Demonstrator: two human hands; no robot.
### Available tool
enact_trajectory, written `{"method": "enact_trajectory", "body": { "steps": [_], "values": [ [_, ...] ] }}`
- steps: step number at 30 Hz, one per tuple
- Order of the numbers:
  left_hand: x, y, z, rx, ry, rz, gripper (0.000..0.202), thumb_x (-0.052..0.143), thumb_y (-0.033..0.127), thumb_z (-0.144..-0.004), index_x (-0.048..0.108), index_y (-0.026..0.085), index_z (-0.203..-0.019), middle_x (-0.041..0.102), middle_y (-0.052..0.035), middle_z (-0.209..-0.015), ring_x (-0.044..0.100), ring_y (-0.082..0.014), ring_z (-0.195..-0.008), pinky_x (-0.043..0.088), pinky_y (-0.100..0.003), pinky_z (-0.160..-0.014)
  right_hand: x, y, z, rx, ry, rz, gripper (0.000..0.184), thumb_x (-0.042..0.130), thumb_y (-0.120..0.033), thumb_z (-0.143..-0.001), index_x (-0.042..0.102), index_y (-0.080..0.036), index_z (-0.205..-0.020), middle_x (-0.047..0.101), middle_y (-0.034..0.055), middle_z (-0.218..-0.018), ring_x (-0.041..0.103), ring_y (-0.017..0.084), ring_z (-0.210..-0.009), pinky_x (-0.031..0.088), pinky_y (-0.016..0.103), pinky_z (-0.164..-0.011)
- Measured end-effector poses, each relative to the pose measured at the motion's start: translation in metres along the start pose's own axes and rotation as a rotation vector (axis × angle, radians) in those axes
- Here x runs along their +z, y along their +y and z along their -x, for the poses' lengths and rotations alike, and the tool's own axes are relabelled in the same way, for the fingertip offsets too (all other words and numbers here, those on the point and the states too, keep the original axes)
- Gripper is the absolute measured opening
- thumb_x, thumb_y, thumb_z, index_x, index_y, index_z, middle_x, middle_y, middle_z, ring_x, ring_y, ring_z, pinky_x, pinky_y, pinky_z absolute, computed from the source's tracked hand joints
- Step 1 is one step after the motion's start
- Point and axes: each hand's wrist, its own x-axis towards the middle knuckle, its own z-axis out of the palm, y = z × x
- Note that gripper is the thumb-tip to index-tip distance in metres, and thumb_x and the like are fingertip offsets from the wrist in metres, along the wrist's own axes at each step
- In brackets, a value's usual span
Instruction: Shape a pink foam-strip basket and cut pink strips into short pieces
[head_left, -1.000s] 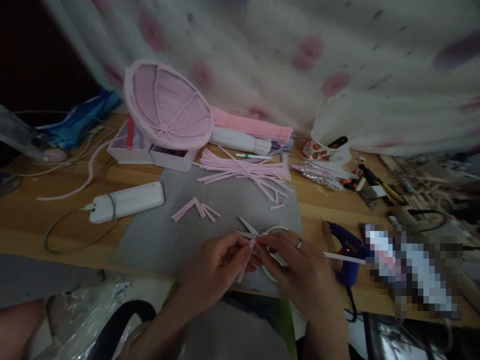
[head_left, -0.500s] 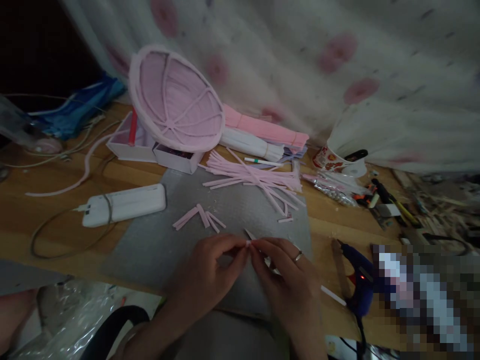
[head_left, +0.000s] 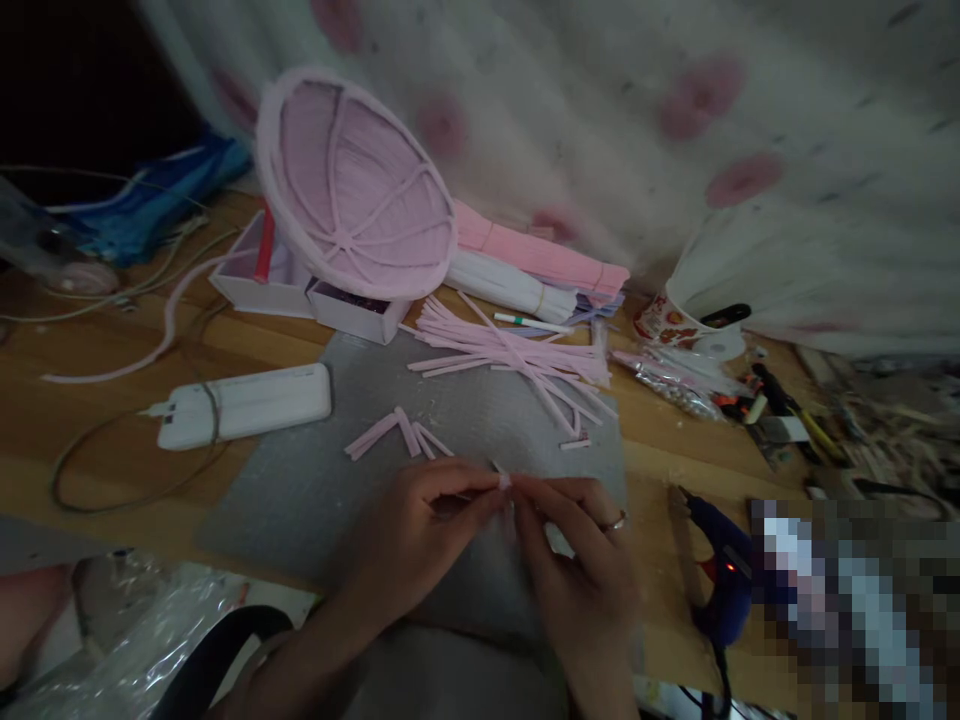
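A small pale pink piece of chenille stem (head_left: 505, 482) is pinched between the fingertips of both hands. My left hand (head_left: 431, 525) grips it from the left with thumb and forefinger. My right hand (head_left: 577, 545), with a ring on one finger, closes on it from the right. A thin pointed tip shows just behind the fingertips, and something pale lies under the right palm; mostly covered, neither can be named. Ahead on the grey mat (head_left: 285, 500) lie short folded pink stems (head_left: 382, 432) and a loose pile of longer pink chenille stems (head_left: 510, 350).
A pink bowl-shaped piece (head_left: 360, 190) leans on small boxes (head_left: 262, 290) at the back. A white power strip-like block (head_left: 247, 405) with a cable lies left. On the right are a blue glue gun (head_left: 724, 560) with a lit red light, a paper cup (head_left: 667, 318) and tools.
The fingertips have shifted slightly, and more of the pink piece shows between them. The right fingers are turned a little differently. The whole view has moved slightly.
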Motion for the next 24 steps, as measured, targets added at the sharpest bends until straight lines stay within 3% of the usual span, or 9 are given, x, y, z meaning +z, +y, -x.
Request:
{"method": "enact_trajectory", "body": {
  "steps": [7,15,24],
  "values": [
    [-0.001,0.001,-0.001,-0.097,0.115,0.102,0.004,0.073,0.025,-0.077,0.077,0.023,-0.076,0.072,0.0029,-0.071,0.066,-0.0109,-0.064,0.051,-0.017,-0.059,0.003,0.004,0.016,0.218,0.076,-0.034,0.010,0.068,-0.019,-0.090,0.065,-0.024,-0.098,0.070,-0.0037,-0.084,0.067,0.011,-0.073,0.054,0.019,-0.065],
    [0.005,0.002,0.000,0.014,0.150,0.095,0.005,0.073,0.024,-0.079,0.078,0.024,-0.077,0.071,0.0030,-0.074,0.065,-0.0091,-0.068,0.051,-0.014,-0.060,-0.001,-0.003,0.010,0.103,0.010,-0.015,0.011,0.062,-0.017,-0.094,0.067,-0.024,-0.101,0.069,-0.0019,-0.084,0.065,0.012,-0.072,0.053,0.022,-0.066],
    [0.014,-0.006,0.003,-0.057,0.111,0.378,0.004,0.077,0.026,-0.078,0.078,0.025,-0.074,0.070,0.0042,-0.068,0.063,-0.0084,-0.065,0.052,-0.016,-0.063,0.005,-0.006,0.012,0.038,0.086,-0.024,0.011,0.066,-0.014,-0.091,0.069,-0.023,-0.098,0.065,-0.0001,-0.087,0.063,0.013,-0.075,0.052,0.024,-0.063]
  ]
}}
